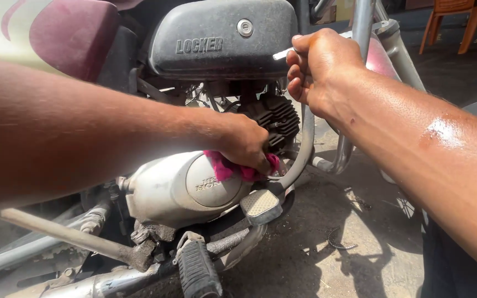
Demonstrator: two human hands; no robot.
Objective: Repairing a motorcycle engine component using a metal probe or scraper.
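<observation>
Centre of frame, low — left hand (pixel 245 144) presses pink rag (pixel 228 167) against round silver engine cover (pixel 186 187) of motorcycle, grip closed over cloth. Upper right of centre — right hand (pixel 320 69) fisted around grey frame tube (pixel 306 144), thin silver tool (pixel 281 54) poking out of fist. Black side box (pixel 222 38) at top, finned cylinder (pixel 276 118) beneath it. Brake pedal (pixel 260 205) just below rag, footpeg (pixel 199 270) at bottom, kick lever (pixel 67 234) lower left. Orange chair (pixel 462 14) upper right corner. Dusty ground (pixel 327 259) lower right.
</observation>
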